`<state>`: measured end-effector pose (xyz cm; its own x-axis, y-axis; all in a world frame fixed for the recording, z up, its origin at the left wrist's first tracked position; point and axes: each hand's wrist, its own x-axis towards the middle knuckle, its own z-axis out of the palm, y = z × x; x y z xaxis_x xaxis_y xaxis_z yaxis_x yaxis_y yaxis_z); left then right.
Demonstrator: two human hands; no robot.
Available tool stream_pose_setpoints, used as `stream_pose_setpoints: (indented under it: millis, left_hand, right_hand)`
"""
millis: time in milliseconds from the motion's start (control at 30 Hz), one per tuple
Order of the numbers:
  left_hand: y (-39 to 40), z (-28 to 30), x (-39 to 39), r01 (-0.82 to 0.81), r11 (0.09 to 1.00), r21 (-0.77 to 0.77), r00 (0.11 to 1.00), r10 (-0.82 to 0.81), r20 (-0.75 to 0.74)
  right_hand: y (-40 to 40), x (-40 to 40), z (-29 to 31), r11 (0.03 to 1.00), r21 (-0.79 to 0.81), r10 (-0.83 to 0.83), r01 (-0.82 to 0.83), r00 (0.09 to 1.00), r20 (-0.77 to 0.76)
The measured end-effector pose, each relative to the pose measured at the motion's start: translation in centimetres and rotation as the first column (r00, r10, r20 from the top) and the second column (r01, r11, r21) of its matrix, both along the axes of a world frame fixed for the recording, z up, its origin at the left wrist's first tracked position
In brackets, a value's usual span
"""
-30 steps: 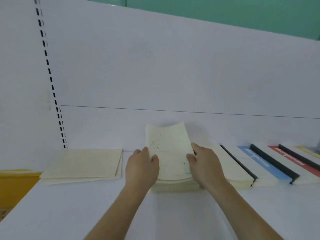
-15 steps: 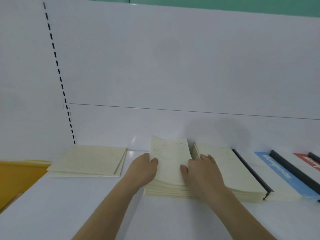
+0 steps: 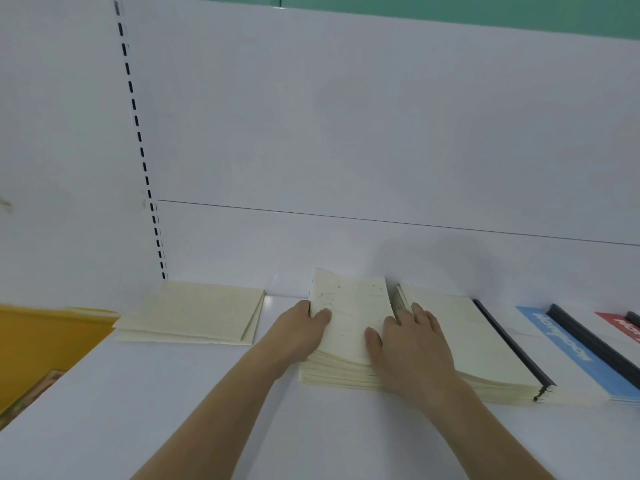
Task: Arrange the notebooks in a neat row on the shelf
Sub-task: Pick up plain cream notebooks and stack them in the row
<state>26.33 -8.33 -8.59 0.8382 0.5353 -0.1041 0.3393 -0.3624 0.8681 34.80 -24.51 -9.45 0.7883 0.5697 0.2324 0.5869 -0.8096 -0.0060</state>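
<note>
A stack of cream notebooks [image 3: 349, 317] lies on the white shelf [image 3: 173, 410] in the middle. My left hand [image 3: 298, 332] grips its left edge, thumb on the top cover. My right hand [image 3: 412, 351] holds the right edge, thumb on top and fingers down the side between this stack and the one beside it. Touching on the right is another cream stack with black spines [image 3: 485, 344]. Further right lie a blue-banded notebook [image 3: 568, 348] and a red-banded one [image 3: 623, 323]. To the left, cream notebooks [image 3: 190, 315] lie flat and apart.
The white back panel [image 3: 346, 133] rises just behind the notebooks, with a slotted upright [image 3: 138, 133] at the left. Something yellow [image 3: 41, 341] sits lower down past the shelf's left edge.
The top notebook, raised and curved a second ago, now lies flatter on the stack. Both hands have stayed on the stack's sides. The view has shifted left.
</note>
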Motion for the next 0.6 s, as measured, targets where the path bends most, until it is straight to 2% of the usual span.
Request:
stream_pose_setpoints:
  millis: [67,167,267,367,467,533,600]
  left_hand:
    - [0.1,0.3,-0.5,-0.059,0.998,0.020,0.997,0.058,0.047]
    - [0.9,0.4,-1.9,-0.165,0.957,0.238,0.982,0.139,0.126]
    - [2.6,0.0,-3.8,-0.275,0.874,0.401,0.957,0.209,0.200]
    - [5.3,-1.0,-5.8,-0.336,0.770,0.543,0.942,0.262,0.211]
    - [8.9,-2.2,-7.9,-0.299,0.692,0.657,0.946,0.306,0.108]
    - [11.1,-3.0,-9.2,-0.144,0.645,0.750,0.947,0.311,-0.086]
    - [13.0,-3.8,-10.3,0.026,0.636,0.771,0.917,0.292,-0.272]
  right_hand:
    - [0.1,0.0,0.2,0.999,0.027,0.025,-0.026,0.999,0.041]
    - [1.0,-0.6,0.5,0.982,0.143,0.099,-0.121,0.984,0.149]
    - [3.2,-2.3,0.5,0.934,0.231,0.204,-0.272,0.939,0.278]
    - [5.9,-4.7,0.4,0.853,0.298,0.326,-0.428,0.883,0.337]
    - [8.8,-6.6,-0.2,0.813,0.279,0.410,-0.510,0.843,0.347]
    - [11.0,-7.5,-0.7,0.812,0.239,0.466,-0.533,0.837,0.286]
    - [13.1,-8.3,-1.2,0.830,0.184,0.508,-0.526,0.850,0.139]
